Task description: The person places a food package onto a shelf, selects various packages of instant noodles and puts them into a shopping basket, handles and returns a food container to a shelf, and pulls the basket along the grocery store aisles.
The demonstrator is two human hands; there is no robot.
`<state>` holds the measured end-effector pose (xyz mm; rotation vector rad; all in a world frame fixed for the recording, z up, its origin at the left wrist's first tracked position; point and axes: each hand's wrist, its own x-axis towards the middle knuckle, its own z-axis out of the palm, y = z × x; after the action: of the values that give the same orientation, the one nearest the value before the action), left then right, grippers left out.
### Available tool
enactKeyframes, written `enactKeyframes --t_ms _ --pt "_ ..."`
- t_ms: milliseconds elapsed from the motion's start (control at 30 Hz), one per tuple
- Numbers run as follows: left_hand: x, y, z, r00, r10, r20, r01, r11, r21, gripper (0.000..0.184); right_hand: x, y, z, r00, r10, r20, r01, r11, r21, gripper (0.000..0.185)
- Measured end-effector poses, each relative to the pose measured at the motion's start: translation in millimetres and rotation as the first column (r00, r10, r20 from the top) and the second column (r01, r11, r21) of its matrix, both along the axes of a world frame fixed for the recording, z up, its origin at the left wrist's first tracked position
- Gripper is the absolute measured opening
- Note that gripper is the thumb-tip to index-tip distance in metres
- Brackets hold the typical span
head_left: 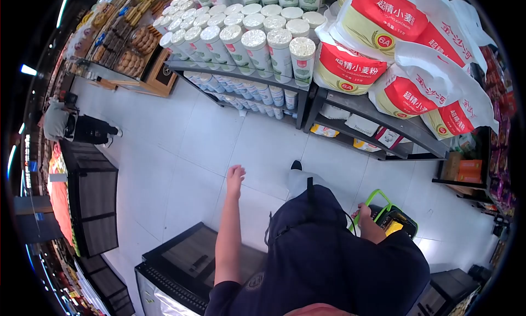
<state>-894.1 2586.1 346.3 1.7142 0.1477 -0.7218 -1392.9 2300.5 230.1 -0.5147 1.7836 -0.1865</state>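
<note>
Shop aisle, pale tiled floor [189,146]. Wearer in a dark shirt [339,256], one dark shoe [296,165] showing ahead of the body.

Right hand [364,214]: low at the wearer's side, fingers curled round the green handle [369,199] of a shopping basket [406,219]; part of the grip was hidden. The basket, black with green edging, hung just beside the right leg. A yellow packet [393,228] lay inside; its contents could not be made out.

Left hand [235,179]: out in front over the floor, arm extended, fingers loosely bent and partly open. It appeared to hold nothing and was well apart from the shelves.

Ahead, a dark shelf [241,75] carried close rows of upright white tubes [256,47] with green and red print; paler blue-and-white tubes [257,91] stood on the level below. To the right of these, plump flour bags [350,67] with red labels were piled on a second dark rack [378,110], some leaning on others, smaller packets underneath.

Near the wearer's left arm, a black-framed case [189,250]. Further left, another person [68,121] in a grey top and dark trousers, beside a black-sided stand [97,206]. Beyond, a wooden case [161,78] with round brown foods.
</note>
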Motion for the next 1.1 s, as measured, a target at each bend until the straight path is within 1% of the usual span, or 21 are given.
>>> enactKeyframes --t_ms 33,133,200,233,267,333,367,433,467,533,567,600,633,700,733,767,800,867,900,967,1100 --pt "6.3 -42.7 26.3 0.996 -0.08 0.046 0.082 0.995 -0.057 0.03 6.5 -3.2 -0.8 1.0 -0.016 0.005 0.016 1.0 0.004 0.023" --pt "13.8 -143.7 91.8 0.949 -0.271 0.162 0.304 0.924 -0.233 0.03 12.9 -5.2 -1.8 0.971 0.025 -0.239 -0.034 0.999 -0.033 0.027" --pt "29.1 -192.5 111.5 0.846 -0.324 0.424 0.457 0.849 -0.263 0.029 20.8 -6.7 14.7 0.967 0.014 -0.256 -0.023 0.999 -0.034 0.027" --pt "39.6 -215.4 132.1 0.778 -0.298 0.553 0.497 0.83 -0.252 0.031 27.0 -6.8 26.8 0.96 0.023 -0.28 -0.034 0.999 -0.034 0.028" --pt "45.6 -236.4 157.4 0.702 -0.263 0.662 0.531 0.812 -0.241 0.034 27.1 -1.8 30.5 0.976 0.0 -0.217 -0.014 0.998 -0.067 0.027" --pt "58.7 -269.6 213.7 0.439 -0.247 0.864 0.539 0.842 -0.033 0.044 25.0 16.5 30.2 0.982 -0.048 -0.18 0.034 0.996 -0.08 0.026" --pt "64.5 -286.8 230.7 0.437 -0.253 0.863 0.563 0.826 -0.043 0.044 26.9 22.3 27.4 0.99 -0.077 -0.119 0.066 0.993 -0.096 0.026" --pt "76.3 -318.6 250.6 0.036 -0.169 0.985 0.465 0.875 0.133 0.053 56.2 32.1 43.7 0.975 -0.139 -0.173 0.113 0.982 -0.151 0.026" --pt "82.4 -329.4 249.9 0.026 -0.171 0.985 0.509 0.85 0.134 0.053 65.6 38.2 36.9 0.976 -0.088 -0.197 0.052 0.982 -0.18 0.023" --pt "90.7 -350.3 246.3 -0.266 -0.364 0.892 0.42 0.79 0.448 0.058 84.3 54.1 15.7 0.964 0.018 -0.265 -0.072 0.978 -0.195 0.022" --pt "93.8 -357.2 241.1 -0.299 -0.38 0.876 0.435 0.762 0.479 0.057 91.2 54.2 5.7 0.95 0.073 -0.302 -0.134 0.974 -0.185 0.023" --pt "96.3 -360.5 236.0 -0.336 -0.389 0.858 0.453 0.732 0.509 0.057 108.2 56.4 7.7 0.945 0.056 -0.322 -0.115 0.979 -0.167 0.028" --pt "98.2 -362.8 235.7 -0.358 -0.356 0.863 0.478 0.724 0.497 0.054 121.3 60.2 6.7 0.926 0.104 -0.363 -0.166 0.976 -0.143 0.032" --pt "94.1 -363.6 235.4 -0.409 -0.288 0.866 0.553 0.677 0.486 0.051 156.0 73.0 15.4 0.904 0.086 -0.419 -0.16 0.976 -0.145 0.036" --pt "96.3 -361.2 234.2 -0.366 -0.249 0.897 0.618 0.655 0.434 0.048 170.6 84.5 14.1 0.911 0.021 -0.411 -0.09 0.985 -0.147 0.036" --pt "100.1 -361.4 234.5 -0.317 -0.215 0.924 0.676 0.632 0.379 0.045 188.0 93.0 12.5 0.872 0.05 -0.487 -0.169 0.964 -0.203 0.037" --pt "101.5 -360.4 234.0 -0.334 -0.194 0.922 0.711 0.591 0.382 0.045 201.0 101.8 10.7 0.819 0.078 -0.569 -0.256 0.936 -0.241 0.039" --pt "102.0 -354.0 229.4 -0.221 -0.219 0.95 0.841 0.451 0.299 0.042 232.7 113.4 23.0 0.847 0.051 -0.529 -0.201 0.952 -0.23 0.039" --pt "104.3 -352.8 226.6 -0.231 -0.219 0.948 0.865 0.4 0.303 0.042 250.1 113.9 34.9 0.849 0.069 -0.523 -0.212 0.952 -0.219 0.039" --pt "111.3 -351.2 219.7 -0.098 -0.288 0.952 0.884 0.415 0.217 0.045 283.1 116.7 52.6 0.856 0.092 -0.509 -0.215 0.958 -0.189 0.037" --pt "124.4 -359.1 209.8 -0.074 -0.163 0.984 0.933 0.338 0.126 0.045 344.0 125.5 84.8 0.866 0.083 -0.494 -0.199 0.962 -0.186 0.035"
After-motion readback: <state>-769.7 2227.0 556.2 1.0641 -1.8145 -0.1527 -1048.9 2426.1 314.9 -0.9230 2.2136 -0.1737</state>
